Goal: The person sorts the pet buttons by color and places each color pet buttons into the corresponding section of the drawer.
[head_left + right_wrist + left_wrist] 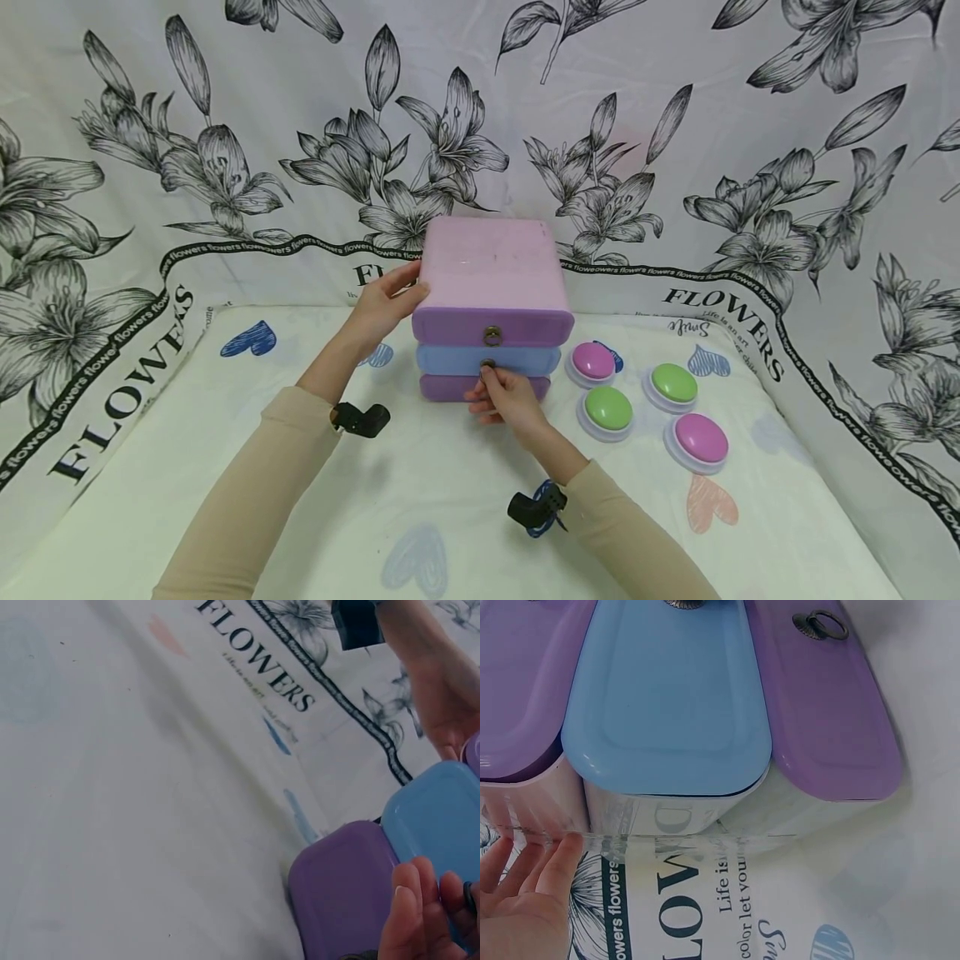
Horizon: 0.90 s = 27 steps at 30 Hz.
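A small chest of drawers [491,262] with a pink top stands near the back of the table. Its fronts are purple on top, a blue drawer [442,360] in the middle, and purple at the bottom. My left hand [386,304] lies against the chest's left side, its fingertips touching the wall in the left wrist view. With thumb and fingers, my right hand [513,404] pinches the ring pull [488,363] of the blue drawer. The other right fingers spread before the lower purple drawer [832,712]. All three drawers look closed.
Right of the chest sit several round push buttons, among them a pink button [592,361], a green button [608,409] and another pink button [701,438]. A white cloth [337,533] with printed hearts covers the table; a flower-printed curtain [330,75] hangs behind.
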Available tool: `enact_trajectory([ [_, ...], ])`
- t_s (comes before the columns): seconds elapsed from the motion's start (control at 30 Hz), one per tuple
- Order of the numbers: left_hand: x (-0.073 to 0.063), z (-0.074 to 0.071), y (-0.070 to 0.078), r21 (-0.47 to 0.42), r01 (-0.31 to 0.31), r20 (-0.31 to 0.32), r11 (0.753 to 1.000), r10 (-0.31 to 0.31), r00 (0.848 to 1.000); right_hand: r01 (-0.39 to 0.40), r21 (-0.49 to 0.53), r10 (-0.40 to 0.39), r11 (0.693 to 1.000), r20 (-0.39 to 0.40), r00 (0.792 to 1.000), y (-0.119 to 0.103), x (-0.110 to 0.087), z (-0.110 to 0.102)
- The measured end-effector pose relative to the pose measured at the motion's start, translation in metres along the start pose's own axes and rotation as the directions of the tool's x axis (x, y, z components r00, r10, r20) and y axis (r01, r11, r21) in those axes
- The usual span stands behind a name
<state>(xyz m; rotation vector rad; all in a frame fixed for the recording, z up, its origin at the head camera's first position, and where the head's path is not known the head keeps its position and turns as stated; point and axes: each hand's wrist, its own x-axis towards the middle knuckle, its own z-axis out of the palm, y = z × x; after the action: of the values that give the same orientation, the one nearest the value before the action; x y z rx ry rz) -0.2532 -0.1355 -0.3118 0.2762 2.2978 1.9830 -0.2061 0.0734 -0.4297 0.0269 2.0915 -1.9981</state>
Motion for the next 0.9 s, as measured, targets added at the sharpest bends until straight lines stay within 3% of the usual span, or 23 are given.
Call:
enact_trajectory([
  [0.5,0.002,-0.001,-0.002,-0.008,0.011,0.011,1.000,-0.011,1.000,-0.005,-0.046,0.006,0.999,0.024,1.000,0.003,-0.004,-0.002],
  [0.9,0.016,-0.006,-0.024,0.002,-0.016,-0.009,1.000,0.016,1.000,0.037,-0.109,-0.035,0.993,0.019,0.999,0.002,-0.013,-0.001],
])
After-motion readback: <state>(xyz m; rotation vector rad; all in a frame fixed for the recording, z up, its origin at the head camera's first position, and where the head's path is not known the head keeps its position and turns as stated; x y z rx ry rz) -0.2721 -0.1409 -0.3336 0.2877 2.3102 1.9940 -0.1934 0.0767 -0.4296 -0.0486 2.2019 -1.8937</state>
